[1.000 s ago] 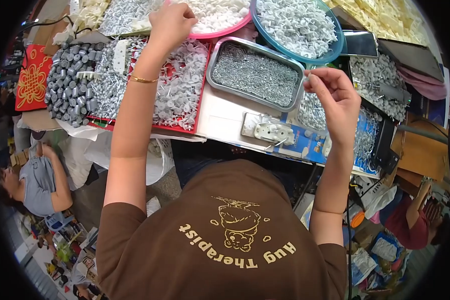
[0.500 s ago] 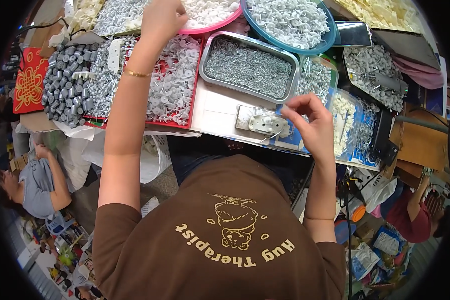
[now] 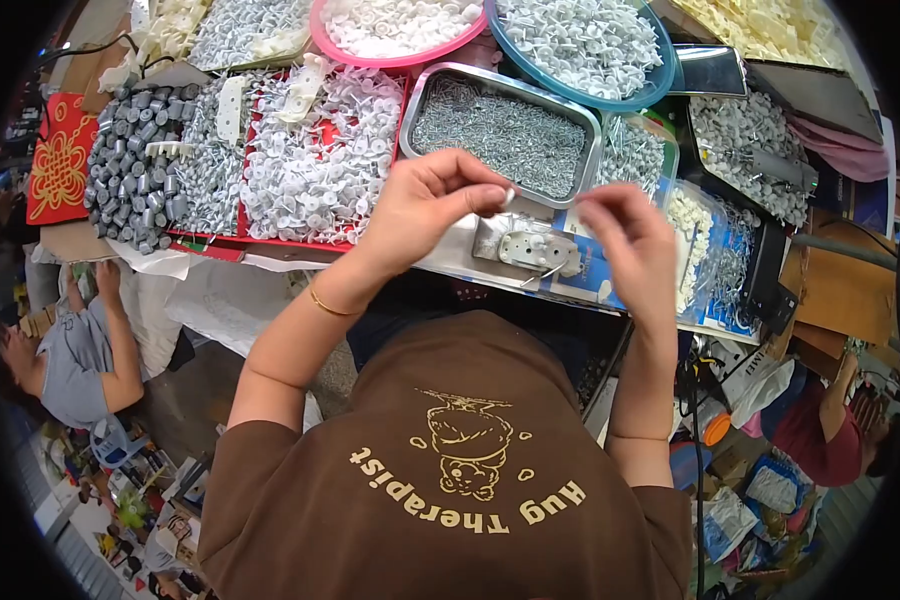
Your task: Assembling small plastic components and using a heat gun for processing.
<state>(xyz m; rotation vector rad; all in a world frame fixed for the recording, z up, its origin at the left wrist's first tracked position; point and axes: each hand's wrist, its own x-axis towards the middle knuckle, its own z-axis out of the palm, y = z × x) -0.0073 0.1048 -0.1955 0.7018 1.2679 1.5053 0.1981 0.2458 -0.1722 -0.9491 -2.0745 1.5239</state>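
now both hands have come together above the small metal fixture (image 3: 527,250): the left hand (image 3: 425,205), back from the far trays, pinches a small white piece (image 3: 508,196) at its fingertips, and the right hand (image 3: 625,235) is closed in a pinch close by, on what i cannot tell. just behind are the steel tray of screws (image 3: 505,135), the heap of white caps (image 3: 315,165) and the grey cylinders (image 3: 130,165); nothing lies between the hands.
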